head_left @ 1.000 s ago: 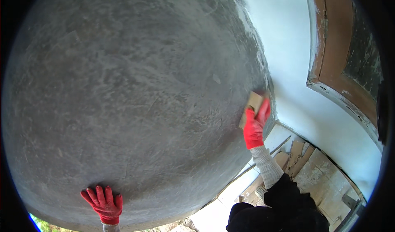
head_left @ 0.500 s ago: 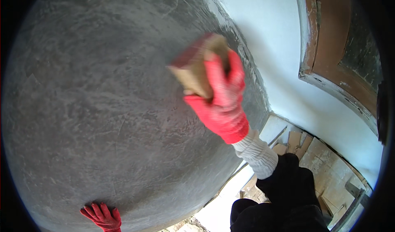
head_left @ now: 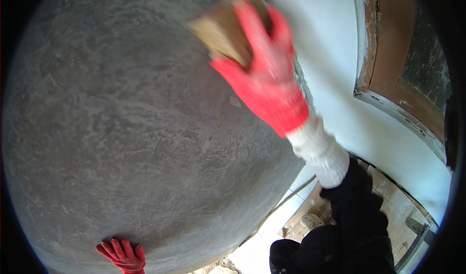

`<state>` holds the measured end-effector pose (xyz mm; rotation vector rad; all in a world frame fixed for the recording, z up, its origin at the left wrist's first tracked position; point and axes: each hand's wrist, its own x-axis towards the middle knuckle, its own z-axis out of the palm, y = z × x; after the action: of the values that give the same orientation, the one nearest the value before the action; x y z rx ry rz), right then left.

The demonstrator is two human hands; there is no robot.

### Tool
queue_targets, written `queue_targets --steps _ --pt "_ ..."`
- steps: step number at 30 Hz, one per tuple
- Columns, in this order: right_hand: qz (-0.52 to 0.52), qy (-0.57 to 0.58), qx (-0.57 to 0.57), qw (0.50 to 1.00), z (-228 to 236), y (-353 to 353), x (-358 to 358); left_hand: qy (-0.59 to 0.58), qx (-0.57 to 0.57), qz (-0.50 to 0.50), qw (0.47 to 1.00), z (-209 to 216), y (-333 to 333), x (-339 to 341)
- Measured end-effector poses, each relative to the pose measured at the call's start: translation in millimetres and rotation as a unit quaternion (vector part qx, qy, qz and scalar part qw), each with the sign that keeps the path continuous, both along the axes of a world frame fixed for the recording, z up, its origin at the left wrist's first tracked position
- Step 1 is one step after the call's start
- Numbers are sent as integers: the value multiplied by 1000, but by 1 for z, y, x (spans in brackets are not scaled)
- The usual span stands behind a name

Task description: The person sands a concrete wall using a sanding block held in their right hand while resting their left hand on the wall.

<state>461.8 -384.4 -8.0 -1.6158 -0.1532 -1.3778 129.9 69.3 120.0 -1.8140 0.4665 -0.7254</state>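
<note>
My right hand (head_left: 267,72), in a red knitted glove, is wrapped round a tan sanding block (head_left: 221,35). It holds the block against the upper right part of a dark grey plastered wall (head_left: 126,123); both are blurred by motion. Half a second earlier, a dark red face showed on the block. Low on the left, my gloved left hand (head_left: 124,256) lies flat on the same wall with its fingers spread and nothing in it.
A white wall (head_left: 335,80) meets the grey one at the right. Beyond it is a brown framed door or window (head_left: 393,46). Cardboard sheets (head_left: 400,199) lie on the floor, lower right, near a metal bar (head_left: 417,242). A pale woven thing (head_left: 310,221) is by my arm.
My right hand has moved upward along the grey wall with the sanding block, and its forearm reaches farther up. My left hand has stayed nearly in place.
</note>
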Motion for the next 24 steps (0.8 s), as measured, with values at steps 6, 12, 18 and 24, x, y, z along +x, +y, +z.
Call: queue_targets --steps 6,12,18,24 --pt "-14 67 -41 997 -70 -10 10 1 -1 -12 1000 0 1 1" --pt "35 364 190 911 -289 20 -43 -9 6 -10 1000 0 -2 1" --pt "54 80 30 995 -128 -18 3 -10 3 -20 1000 1 -3 4" --pt "0 51 -63 997 -85 -10 10 -8 8 -19 1000 1 -3 4"
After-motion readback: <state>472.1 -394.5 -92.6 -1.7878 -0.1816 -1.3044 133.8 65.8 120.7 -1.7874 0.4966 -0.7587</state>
